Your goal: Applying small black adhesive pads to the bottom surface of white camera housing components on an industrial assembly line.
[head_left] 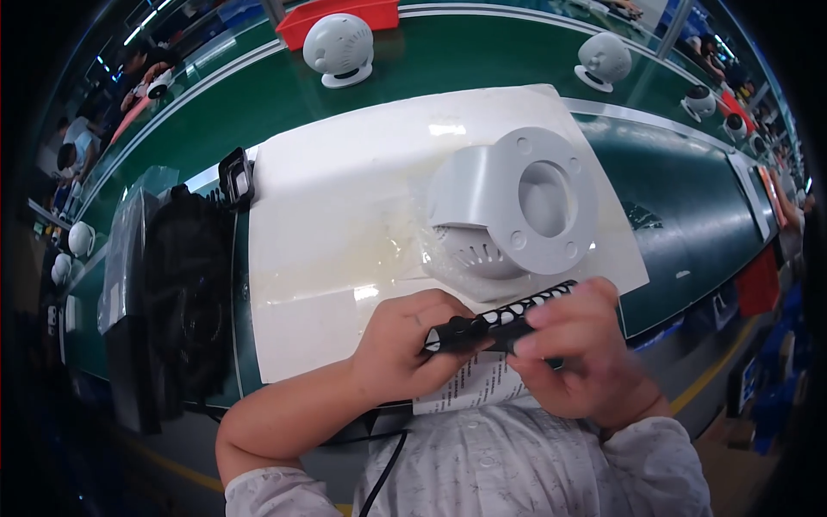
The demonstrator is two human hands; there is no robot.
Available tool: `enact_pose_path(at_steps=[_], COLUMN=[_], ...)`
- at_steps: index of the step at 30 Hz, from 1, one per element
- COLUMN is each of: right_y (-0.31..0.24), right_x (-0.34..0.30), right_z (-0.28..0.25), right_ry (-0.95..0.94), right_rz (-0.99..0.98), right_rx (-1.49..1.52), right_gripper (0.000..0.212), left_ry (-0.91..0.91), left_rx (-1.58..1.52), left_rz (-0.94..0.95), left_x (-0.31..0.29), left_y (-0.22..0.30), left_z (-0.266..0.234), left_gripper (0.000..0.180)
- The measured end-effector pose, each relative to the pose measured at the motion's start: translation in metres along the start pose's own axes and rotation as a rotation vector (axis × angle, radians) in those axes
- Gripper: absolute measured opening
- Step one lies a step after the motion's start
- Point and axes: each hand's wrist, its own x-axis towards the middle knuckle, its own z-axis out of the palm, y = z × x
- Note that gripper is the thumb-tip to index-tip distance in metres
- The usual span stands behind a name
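1. Left hand (409, 345) grips slim black-and-white patterned roll (515, 310), seemingly paper, by near edge of white rectangular sheet (319, 215).
2. Right hand (581, 353) at roll's right end, blurred from here; grip: can't tell.
3. Seemingly working the roll two-handed; next calls for steady left hold, fine right pinch.

The housing (469, 185) sits on the sheet (336, 207), before the bin (387, 15)

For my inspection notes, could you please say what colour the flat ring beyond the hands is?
The flat ring is white, best seen in the head view.
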Motion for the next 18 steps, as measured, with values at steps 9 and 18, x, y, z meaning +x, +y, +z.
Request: enact_pose_path(at_steps=[9,18], right_y=[0.010,0.085], right_x=[0.012,0.068], right_z=[0.012,-0.031], right_ry=[-0.153,0.140], right_rz=[-0.127,0.282], right_rx=[0.356,0.374], right_gripper=[0.026,0.064], left_ry=[0.017,0.171], left_rx=[0.009,0.115], left_rz=[-0.002,0.106], left_x=[0.000,0.004], left_y=[-0.002,-0.015], left_z=[0.002,0.001], left_gripper=[0.021,0.018])
